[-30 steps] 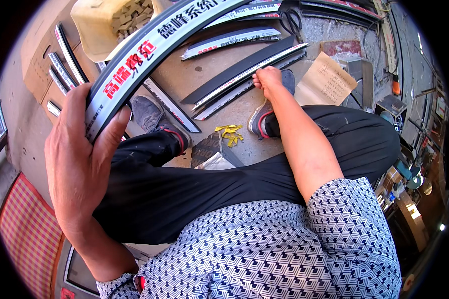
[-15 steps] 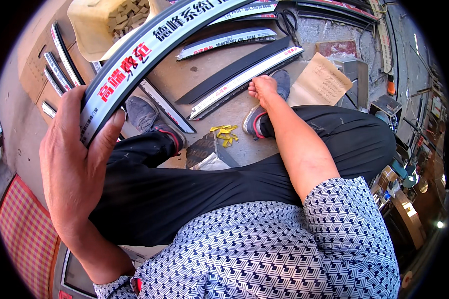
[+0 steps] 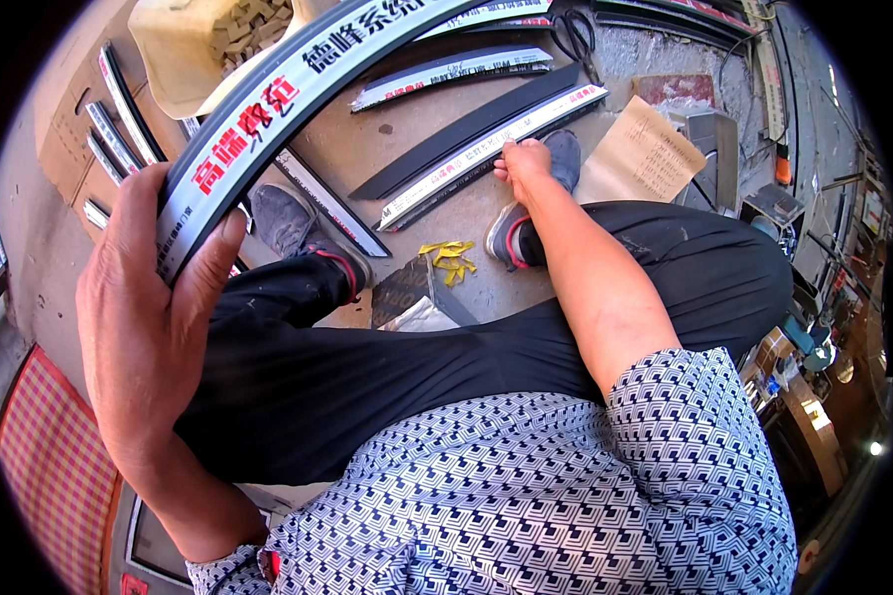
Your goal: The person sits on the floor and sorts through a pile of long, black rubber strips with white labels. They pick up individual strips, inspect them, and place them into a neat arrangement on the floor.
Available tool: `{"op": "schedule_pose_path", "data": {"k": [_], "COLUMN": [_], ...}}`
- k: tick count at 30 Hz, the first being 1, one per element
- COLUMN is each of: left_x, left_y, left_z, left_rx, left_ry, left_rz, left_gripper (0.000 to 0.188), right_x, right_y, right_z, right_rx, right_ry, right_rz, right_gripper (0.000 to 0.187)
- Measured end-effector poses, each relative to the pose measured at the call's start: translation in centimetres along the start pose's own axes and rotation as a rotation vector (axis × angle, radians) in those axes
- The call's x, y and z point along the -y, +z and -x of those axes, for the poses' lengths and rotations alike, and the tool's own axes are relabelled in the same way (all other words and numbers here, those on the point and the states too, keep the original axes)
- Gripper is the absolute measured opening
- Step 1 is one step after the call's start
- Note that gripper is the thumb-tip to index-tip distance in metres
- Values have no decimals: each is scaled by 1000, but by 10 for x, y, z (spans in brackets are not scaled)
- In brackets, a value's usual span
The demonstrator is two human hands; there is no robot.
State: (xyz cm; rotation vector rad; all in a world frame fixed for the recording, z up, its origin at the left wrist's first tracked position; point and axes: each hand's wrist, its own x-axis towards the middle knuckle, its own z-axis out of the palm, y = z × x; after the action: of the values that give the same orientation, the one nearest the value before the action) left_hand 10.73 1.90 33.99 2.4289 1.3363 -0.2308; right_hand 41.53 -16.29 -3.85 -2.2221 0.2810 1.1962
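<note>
My left hand (image 3: 144, 307) is closed round the near end of a long curved profile strip (image 3: 278, 94), with the thumb on its inner side. The strip is grey-edged, with white printed film, and arcs up out of the top of the view. My right hand (image 3: 524, 169) has its fingers curled together by my right shoe; whatever they pinch, if anything, is hidden. Just beyond those fingers lies a white-filmed profile piece (image 3: 456, 177) on the floor. Against its far side rests a black curved strip (image 3: 437, 144).
A cream tub (image 3: 169, 55) of small blocks stands at the far left. More profile pieces (image 3: 456, 74) lie ahead and left. A handwritten brown paper sheet (image 3: 645, 149) is right of my right shoe (image 3: 564, 159). Yellow scraps (image 3: 449, 262) lie between my feet. Tools crowd the right side.
The view has shifted slightly. My left hand keeps its grip on the curved strip, which has barely moved. My right hand has shifted slightly and its fingers look a little less tightly curled.
</note>
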Motion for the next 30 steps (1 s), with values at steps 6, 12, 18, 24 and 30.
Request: {"op": "schedule_pose_path", "data": {"k": [6, 12, 18, 24, 30], "left_x": [1, 2, 3, 4, 5], "left_y": [1, 3, 3, 3, 4], "left_z": [0, 2, 4, 4, 7], "left_rx": [-10, -20, -11, -5, -1], "left_ry": [15, 9, -2, 9, 9], "left_rz": [-15, -39, -56, -40, -18], "left_gripper": [53, 53, 52, 53, 52], "right_x": [4, 3, 3, 7, 50], "right_y": [3, 10, 7, 9, 25], "right_z": [4, 10, 10, 9, 24], "right_rx": [-38, -123, -70, -368, -179], "right_ry": [16, -29, -7, -244, -207], "right_rz": [19, 13, 90, 407, 591], "right_gripper": [21, 31, 24, 35, 50]}}
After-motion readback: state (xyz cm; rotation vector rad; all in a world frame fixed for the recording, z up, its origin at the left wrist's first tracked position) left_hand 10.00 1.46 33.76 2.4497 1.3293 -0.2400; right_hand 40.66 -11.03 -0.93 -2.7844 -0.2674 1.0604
